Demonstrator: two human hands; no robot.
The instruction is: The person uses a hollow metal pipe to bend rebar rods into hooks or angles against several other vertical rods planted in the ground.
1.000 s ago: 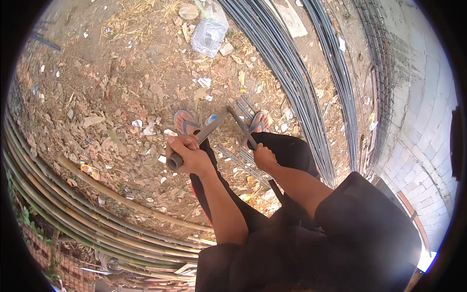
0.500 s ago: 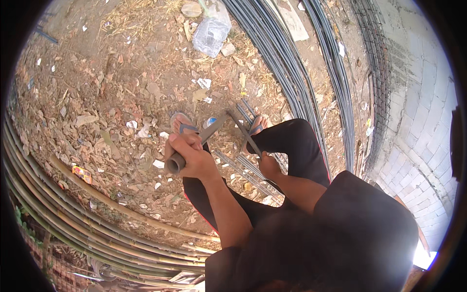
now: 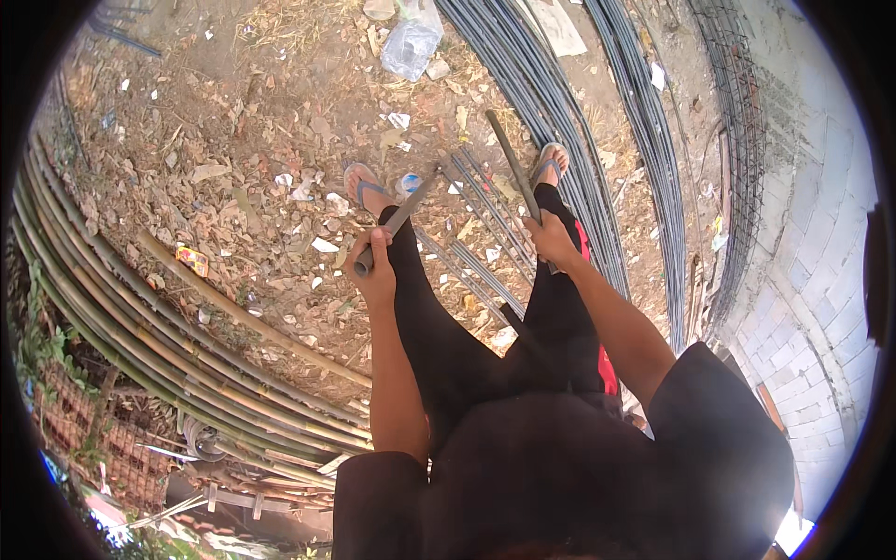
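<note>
My left hand [image 3: 370, 259] is wrapped round a hollow metal pipe [image 3: 407, 207], with its open round end by my thumb and its other end pointing away to the right. To the right, my right hand [image 3: 551, 240] grips a dark metal bar [image 3: 513, 161] that slants up and away to the left. The two tools are held apart above the ground between my sandalled feet. Below them lie several short steel rods [image 3: 490, 207], their lower parts stretching back between my legs.
Long bundles of steel bars [image 3: 532, 103] curve past my right foot, with wire mesh cages [image 3: 747, 121] and a block wall [image 3: 821, 271] beyond. Bamboo poles [image 3: 168, 373] lie at the left. Dry leaves, scraps and a clear plastic bag [image 3: 411, 47] litter the dirt.
The pipe and the bar, whose far ends met before, have come apart. The bar has swung upward and right. My right foot has moved right, and my legs have straightened.
</note>
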